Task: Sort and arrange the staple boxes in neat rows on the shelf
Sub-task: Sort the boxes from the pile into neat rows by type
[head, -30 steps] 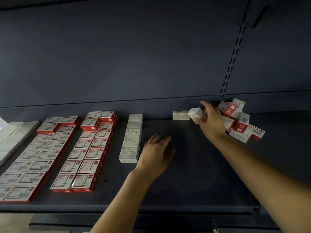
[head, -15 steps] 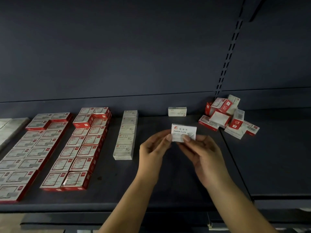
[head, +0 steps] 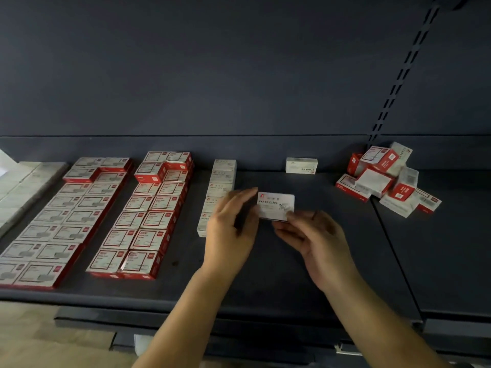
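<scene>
You pinch a white paper-clip box (head: 276,207) between right hand (head: 316,240) and left hand (head: 231,229), long axis crosswise; the matching white row (head: 220,187) lies just left, nearer your left hand.

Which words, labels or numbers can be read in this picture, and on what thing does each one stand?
"PAPER CLIPS": on the small white cardboard box held between both hands.
"STAPLES", upside down: on the lone white box at the shelf back.
"STAPLES", partly readable: on a white box side atop the jumbled pile.
Print on the red-and-white box rows is too blurred to read.
</scene>
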Action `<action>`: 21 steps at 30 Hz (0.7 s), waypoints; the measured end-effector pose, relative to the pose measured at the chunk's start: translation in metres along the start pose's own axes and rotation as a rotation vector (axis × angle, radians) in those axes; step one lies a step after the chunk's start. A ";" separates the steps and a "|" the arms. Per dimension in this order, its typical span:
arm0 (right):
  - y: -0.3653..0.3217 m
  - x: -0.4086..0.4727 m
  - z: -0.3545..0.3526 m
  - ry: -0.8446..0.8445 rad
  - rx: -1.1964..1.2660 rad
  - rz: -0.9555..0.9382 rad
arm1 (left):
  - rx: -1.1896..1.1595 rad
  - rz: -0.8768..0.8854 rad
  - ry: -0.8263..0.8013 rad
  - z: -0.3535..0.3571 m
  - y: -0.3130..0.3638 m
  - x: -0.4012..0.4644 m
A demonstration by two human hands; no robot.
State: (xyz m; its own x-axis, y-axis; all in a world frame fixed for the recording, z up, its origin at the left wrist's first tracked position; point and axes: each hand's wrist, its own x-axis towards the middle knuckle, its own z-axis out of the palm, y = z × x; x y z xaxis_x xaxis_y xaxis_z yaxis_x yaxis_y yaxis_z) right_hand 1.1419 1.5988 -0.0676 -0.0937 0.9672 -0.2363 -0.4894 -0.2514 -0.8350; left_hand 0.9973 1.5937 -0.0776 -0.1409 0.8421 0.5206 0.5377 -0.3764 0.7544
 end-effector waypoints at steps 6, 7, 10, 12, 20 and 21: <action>0.018 -0.005 0.013 -0.143 -0.106 0.080 | 0.285 0.412 -0.279 -0.030 -0.014 0.000; 0.020 -0.005 0.016 -0.157 -0.108 0.091 | 0.317 0.423 -0.314 -0.036 -0.018 0.000; 0.026 -0.005 0.023 -0.201 -0.143 0.099 | 0.393 0.457 -0.346 -0.050 -0.027 0.000; 0.030 -0.005 0.028 -0.215 -0.232 0.105 | 0.413 0.475 -0.328 -0.058 -0.030 0.000; 0.042 0.009 0.031 -0.119 -0.560 0.080 | 0.485 0.393 -0.471 -0.083 -0.062 -0.021; 0.042 0.011 0.030 -0.115 -0.596 0.058 | 0.494 0.383 -0.492 -0.084 -0.068 -0.026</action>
State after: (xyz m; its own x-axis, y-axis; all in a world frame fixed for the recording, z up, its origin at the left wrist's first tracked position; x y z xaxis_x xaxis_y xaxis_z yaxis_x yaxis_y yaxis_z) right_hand 1.0940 1.5997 -0.0902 -0.2146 0.9409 -0.2622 0.0854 -0.2494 -0.9646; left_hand 0.8945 1.5651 -0.1083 0.4500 0.8061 0.3844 0.7972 -0.5566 0.2338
